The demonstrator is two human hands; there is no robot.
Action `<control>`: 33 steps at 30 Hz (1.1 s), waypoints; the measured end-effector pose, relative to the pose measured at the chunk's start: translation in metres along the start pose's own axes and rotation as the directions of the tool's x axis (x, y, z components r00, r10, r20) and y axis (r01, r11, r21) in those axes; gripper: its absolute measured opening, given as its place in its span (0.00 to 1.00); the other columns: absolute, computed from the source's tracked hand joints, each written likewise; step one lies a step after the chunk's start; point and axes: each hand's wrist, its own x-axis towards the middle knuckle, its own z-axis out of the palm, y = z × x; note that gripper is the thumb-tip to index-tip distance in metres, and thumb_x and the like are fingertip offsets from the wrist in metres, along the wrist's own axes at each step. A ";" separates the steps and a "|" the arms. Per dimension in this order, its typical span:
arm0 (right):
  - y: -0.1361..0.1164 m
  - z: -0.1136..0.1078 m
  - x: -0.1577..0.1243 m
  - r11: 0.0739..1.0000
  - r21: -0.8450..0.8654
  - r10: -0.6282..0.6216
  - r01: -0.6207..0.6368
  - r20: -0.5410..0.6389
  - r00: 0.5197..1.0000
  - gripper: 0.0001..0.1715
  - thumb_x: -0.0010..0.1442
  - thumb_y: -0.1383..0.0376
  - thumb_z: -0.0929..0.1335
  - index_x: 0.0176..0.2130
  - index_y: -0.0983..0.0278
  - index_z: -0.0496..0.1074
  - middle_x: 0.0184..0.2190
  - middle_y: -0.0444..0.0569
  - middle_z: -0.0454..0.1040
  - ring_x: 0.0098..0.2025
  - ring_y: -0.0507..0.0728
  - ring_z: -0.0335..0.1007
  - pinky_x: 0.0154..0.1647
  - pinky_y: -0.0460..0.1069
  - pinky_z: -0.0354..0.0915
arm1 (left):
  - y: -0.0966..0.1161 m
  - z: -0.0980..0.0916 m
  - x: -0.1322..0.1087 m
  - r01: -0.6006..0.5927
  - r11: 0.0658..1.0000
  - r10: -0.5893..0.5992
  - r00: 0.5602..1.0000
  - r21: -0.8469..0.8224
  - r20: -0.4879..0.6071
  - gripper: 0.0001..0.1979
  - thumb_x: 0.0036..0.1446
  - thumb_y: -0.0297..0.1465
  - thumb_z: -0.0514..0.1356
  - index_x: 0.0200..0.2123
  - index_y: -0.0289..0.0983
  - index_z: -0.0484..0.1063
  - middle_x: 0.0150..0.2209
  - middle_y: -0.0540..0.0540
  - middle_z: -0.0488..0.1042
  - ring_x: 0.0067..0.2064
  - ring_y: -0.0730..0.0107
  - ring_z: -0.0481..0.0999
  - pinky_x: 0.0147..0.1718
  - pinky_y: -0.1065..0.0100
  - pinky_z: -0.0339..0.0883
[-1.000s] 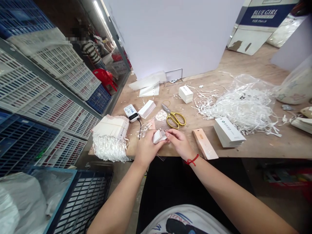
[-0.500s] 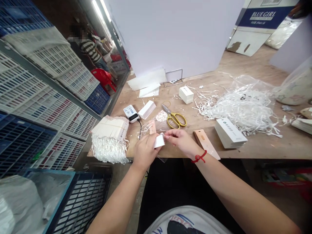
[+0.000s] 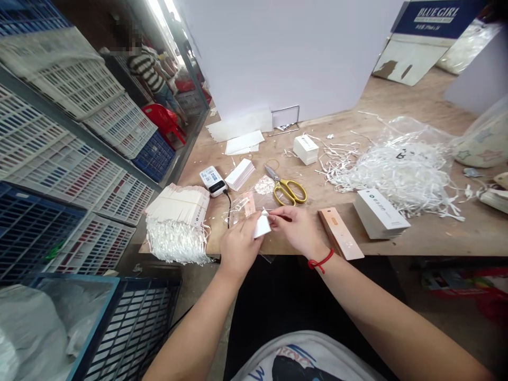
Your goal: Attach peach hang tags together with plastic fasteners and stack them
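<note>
Above the table's front edge, my left hand [image 3: 239, 247] is closed around a small white card tag [image 3: 262, 226], which is tilted with its blank face up. The thumb and fingers of my right hand [image 3: 297, 225] pinch together at the tag's upper corner; whatever lies between them is too small to make out. Just beyond my hands lie yellow-handled scissors [image 3: 291, 191] and a little heap of pinkish-white bits [image 3: 264, 185]. A banded bundle of tags [image 3: 184, 203] with white strings [image 3: 174, 241] sits to the left.
On the right stand a stack of printed cards [image 3: 379, 211] and a tangled pile of white strings [image 3: 400, 169]. A pinkish strip [image 3: 340, 233] lies nearer. Behind are a small card stack [image 3: 306, 150] and a cabled white device [image 3: 213, 181]. Plastic crates [image 3: 71, 84] line the left.
The tag in my left hand has tipped and now shows a pointed upper corner. My right fingers stay close to it, slightly shifted. The whole view has moved a little.
</note>
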 end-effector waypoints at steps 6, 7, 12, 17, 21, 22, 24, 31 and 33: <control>-0.008 -0.004 -0.005 0.960 0.208 0.169 -0.190 0.114 0.979 0.13 0.47 0.61 0.80 0.32 0.64 0.79 0.30 0.45 0.78 0.30 0.51 0.74 0.38 0.49 0.76 | 0.005 -0.013 0.007 0.080 0.991 -0.071 0.994 -0.105 0.082 0.18 0.62 0.33 0.64 0.55 0.42 0.75 0.50 0.45 0.82 0.48 0.58 0.81 0.47 0.61 0.73; -0.011 -0.004 -0.005 0.935 0.259 0.212 -0.244 0.144 0.967 0.14 0.46 0.62 0.80 0.32 0.64 0.79 0.29 0.45 0.77 0.30 0.50 0.74 0.37 0.48 0.76 | 0.005 -0.015 0.009 0.081 0.991 -0.070 0.993 -0.110 0.095 0.17 0.61 0.33 0.64 0.54 0.43 0.76 0.49 0.46 0.82 0.48 0.58 0.81 0.47 0.61 0.73; -0.016 -0.004 -0.005 0.862 0.368 0.311 -0.349 0.160 0.937 0.10 0.47 0.68 0.81 0.28 0.66 0.79 0.27 0.45 0.76 0.28 0.48 0.73 0.35 0.44 0.76 | 0.003 -0.023 0.015 0.057 0.989 -0.037 0.989 -0.137 0.142 0.18 0.61 0.31 0.65 0.54 0.43 0.77 0.50 0.46 0.81 0.49 0.58 0.80 0.49 0.60 0.72; -0.008 -0.005 -0.002 0.825 0.396 0.359 -0.403 0.184 0.915 0.06 0.51 0.73 0.78 0.29 0.66 0.79 0.29 0.46 0.78 0.31 0.49 0.75 0.40 0.45 0.76 | -0.001 -0.022 0.018 0.031 0.975 0.005 0.987 -0.221 0.159 0.19 0.59 0.29 0.66 0.54 0.41 0.76 0.52 0.46 0.81 0.52 0.59 0.79 0.53 0.60 0.71; -0.001 -0.006 0.000 0.833 0.400 0.337 -0.383 0.182 0.924 0.05 0.53 0.73 0.77 0.29 0.65 0.79 0.30 0.47 0.78 0.35 0.51 0.76 0.47 0.50 0.75 | -0.003 -0.020 0.020 0.091 0.956 -0.048 0.986 -0.279 0.159 0.19 0.56 0.28 0.68 0.52 0.42 0.78 0.51 0.47 0.81 0.51 0.60 0.79 0.53 0.61 0.71; 0.000 -0.006 0.000 0.835 0.399 0.331 -0.380 0.189 0.925 0.05 0.53 0.73 0.77 0.29 0.65 0.79 0.30 0.47 0.78 0.35 0.51 0.76 0.48 0.50 0.75 | -0.003 -0.021 0.020 0.102 0.954 -0.058 0.985 -0.283 0.161 0.19 0.56 0.27 0.68 0.52 0.42 0.78 0.50 0.47 0.81 0.51 0.60 0.79 0.53 0.61 0.71; 0.001 -0.006 0.000 0.836 0.398 0.320 -0.378 0.206 0.925 0.06 0.52 0.72 0.77 0.29 0.65 0.79 0.30 0.46 0.78 0.35 0.51 0.75 0.46 0.50 0.75 | -0.003 -0.021 0.021 0.111 0.951 -0.065 0.984 -0.288 0.165 0.18 0.56 0.28 0.68 0.51 0.42 0.79 0.50 0.47 0.81 0.50 0.60 0.80 0.52 0.61 0.72; -0.002 -0.007 0.006 0.854 0.376 0.309 -0.359 0.188 0.932 0.06 0.52 0.72 0.77 0.28 0.65 0.78 0.31 0.47 0.78 0.35 0.50 0.74 0.43 0.47 0.76 | -0.003 -0.016 0.030 0.148 0.959 -0.097 0.972 -0.242 0.213 0.18 0.55 0.28 0.68 0.50 0.44 0.80 0.47 0.48 0.82 0.47 0.59 0.81 0.49 0.62 0.72; -0.003 -0.009 0.009 0.853 0.355 0.334 -0.383 0.194 0.922 0.06 0.54 0.72 0.76 0.28 0.66 0.78 0.31 0.46 0.77 0.34 0.49 0.74 0.43 0.46 0.75 | -0.005 -0.011 0.033 0.140 0.958 -0.084 0.972 -0.252 0.221 0.17 0.55 0.28 0.68 0.49 0.43 0.80 0.47 0.48 0.82 0.47 0.59 0.81 0.48 0.63 0.72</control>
